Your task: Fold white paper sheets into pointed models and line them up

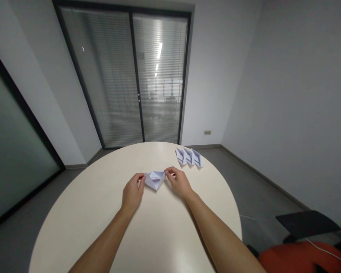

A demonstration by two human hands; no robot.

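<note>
Between my two hands is a folded white paper boat, its pointed lower side toward me and its upper edges spread apart. My left hand pinches its left tip between thumb and fingers. At the opposite tip, my right hand has thumb and fingers closed on the paper. Farther back on the right, three similar folded paper boats lie side by side in a row, touching or overlapping slightly; neither hand is on them.
A round cream table carries everything. Beyond it stand a glass partition with blinds and a white wall. At the lower right is a chair with a red seat and a black part, close to the table's edge.
</note>
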